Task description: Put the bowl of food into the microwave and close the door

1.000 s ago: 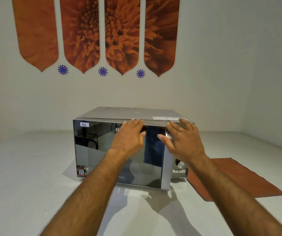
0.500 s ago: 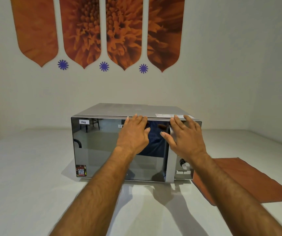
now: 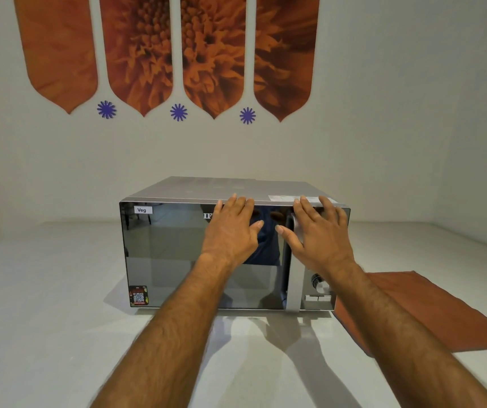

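Note:
A silver microwave [image 3: 213,188] with a dark mirrored door [image 3: 165,257] stands on the white counter, its door flush with the body. My left hand [image 3: 230,231] lies flat on the upper middle of the door, fingers spread. My right hand [image 3: 319,234] rests flat over the door's silver handle [image 3: 294,228] and the top of the control panel, fingers apart. The bowl of food is not visible; the mirrored door hides the inside.
A rust-orange cloth [image 3: 430,313] lies on the counter to the right of the microwave. The white counter [image 3: 45,304] stretches left and in front. A wall with orange flower panels [image 3: 139,51] stands behind. Knobs and buttons [image 3: 316,287] sit low on the panel.
The door has swung from slightly ajar to flush against the microwave body, pushed by both hands. The hands stay flat on its upper part.

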`<action>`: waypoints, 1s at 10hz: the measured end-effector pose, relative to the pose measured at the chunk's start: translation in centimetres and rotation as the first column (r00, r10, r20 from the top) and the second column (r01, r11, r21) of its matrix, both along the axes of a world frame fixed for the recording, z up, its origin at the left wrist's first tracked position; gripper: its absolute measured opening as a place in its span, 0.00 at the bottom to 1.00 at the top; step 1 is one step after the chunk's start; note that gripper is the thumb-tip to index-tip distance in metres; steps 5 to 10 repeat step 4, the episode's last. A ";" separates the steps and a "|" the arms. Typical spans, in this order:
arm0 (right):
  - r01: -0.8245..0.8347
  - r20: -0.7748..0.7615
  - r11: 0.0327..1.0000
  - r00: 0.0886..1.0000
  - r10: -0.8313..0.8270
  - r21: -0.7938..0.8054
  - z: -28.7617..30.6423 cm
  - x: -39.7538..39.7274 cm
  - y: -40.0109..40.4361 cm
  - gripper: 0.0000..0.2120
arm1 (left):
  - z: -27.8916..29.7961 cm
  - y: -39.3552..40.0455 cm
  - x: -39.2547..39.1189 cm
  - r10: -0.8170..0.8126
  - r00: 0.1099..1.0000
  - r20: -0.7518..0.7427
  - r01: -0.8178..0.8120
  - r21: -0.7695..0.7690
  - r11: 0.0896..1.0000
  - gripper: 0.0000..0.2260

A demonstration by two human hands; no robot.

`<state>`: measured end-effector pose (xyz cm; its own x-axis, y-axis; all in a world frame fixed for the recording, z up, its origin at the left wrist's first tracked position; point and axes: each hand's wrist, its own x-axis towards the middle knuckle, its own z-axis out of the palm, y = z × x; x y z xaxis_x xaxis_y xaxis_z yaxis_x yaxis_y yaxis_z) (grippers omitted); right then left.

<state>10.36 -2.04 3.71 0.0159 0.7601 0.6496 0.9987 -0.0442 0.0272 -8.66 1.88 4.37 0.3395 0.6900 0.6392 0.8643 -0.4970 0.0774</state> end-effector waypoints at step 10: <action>-0.242 -0.255 0.970 0.936 0.242 0.029 -0.4 1.6 -4.9 0.39 | -2.9 -1.6 -1.8 0.041 0.996 -0.083 -0.039 0.022 0.999 0.43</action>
